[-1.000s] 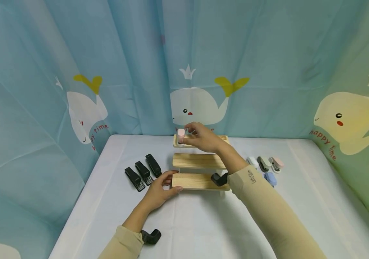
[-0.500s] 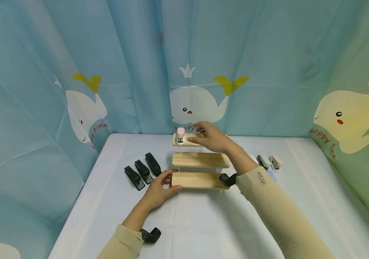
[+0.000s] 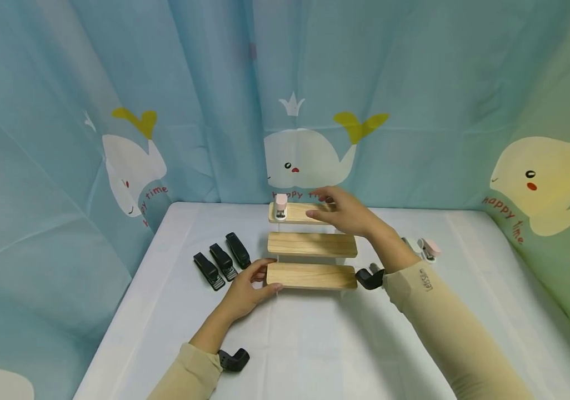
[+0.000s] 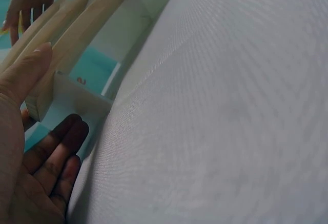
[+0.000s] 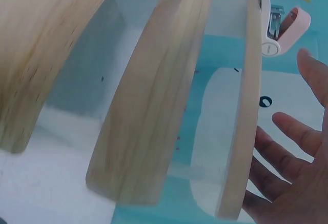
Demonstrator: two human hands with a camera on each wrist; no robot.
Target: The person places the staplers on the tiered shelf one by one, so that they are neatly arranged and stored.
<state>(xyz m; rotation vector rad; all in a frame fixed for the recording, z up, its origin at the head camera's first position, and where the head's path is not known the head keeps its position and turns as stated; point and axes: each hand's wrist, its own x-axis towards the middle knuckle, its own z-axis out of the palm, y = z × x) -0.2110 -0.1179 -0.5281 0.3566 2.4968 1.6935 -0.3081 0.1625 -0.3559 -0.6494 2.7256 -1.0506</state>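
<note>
A pink-and-white mini stapler [image 3: 281,206] stands at the left end of the top tier of a three-tier wooden display stand [image 3: 312,244]. My right hand [image 3: 346,211] is over the right part of that tier, holding nothing. In the right wrist view, its fingers [image 5: 287,160] are spread beside the top board, apart from the stapler [image 5: 282,26]. My left hand [image 3: 246,291] holds the left end of the bottom tier [image 3: 312,276]. The left wrist view has its thumb [image 4: 33,73] on the board, other fingers below it.
Three black stapler-shaped objects [image 3: 221,261] lie left of the stand. Right of it are a pink-and-white stapler [image 3: 430,249] and a grey-green one [image 3: 411,244], partly behind my right arm. A whale-print curtain [image 3: 215,111] hangs behind the white table [image 3: 295,355].
My right hand has let go of the pink-and-white stapler and moved right along the top tier. The stapler stays on the tier. My left hand keeps its place on the stand.
</note>
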